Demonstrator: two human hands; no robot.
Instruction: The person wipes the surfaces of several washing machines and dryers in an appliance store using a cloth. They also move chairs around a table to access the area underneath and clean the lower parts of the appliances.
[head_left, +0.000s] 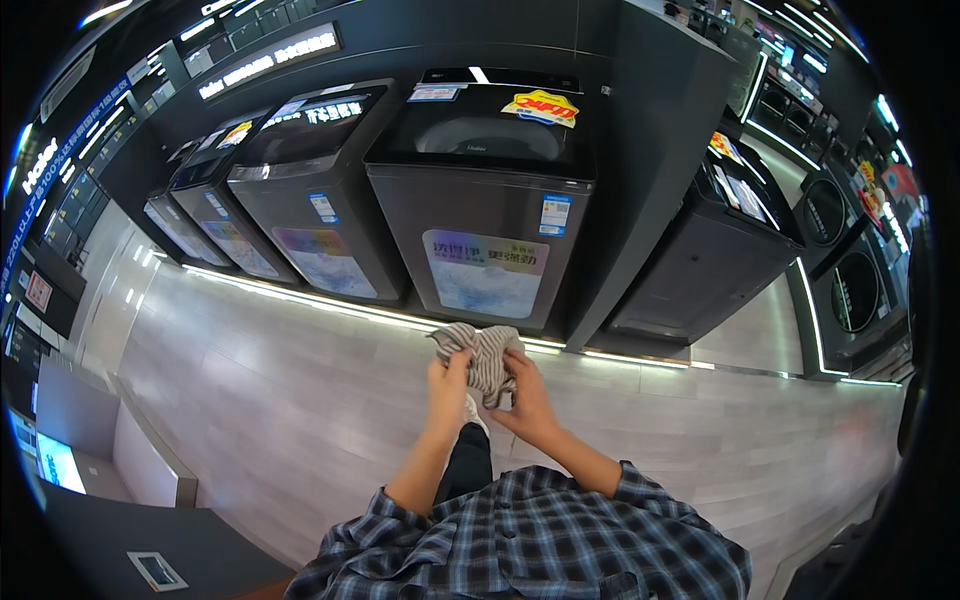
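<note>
Between my two hands is a crumpled striped cloth (491, 364), grey and pale, held out in front of my body. My left hand (448, 386) pinches its left side with the thumb on top. My right hand (529, 394) grips the cloth's right edge, fingers curled over it. Just beyond the cloth stands a dark grey Haier top-loading washing machine (480, 195). Its lid is down, and a yellow and red tag (541, 109) lies on top. A printed panel (486, 274) covers much of its front.
More top-loading washers (315, 187) line up to the left along a lit plinth strip (315, 300). A dark partition (645, 150) rises to the right, with another washer (705, 247) past it. A dark counter (150, 532) stands at lower left. Pale floor (300, 405) lies around me.
</note>
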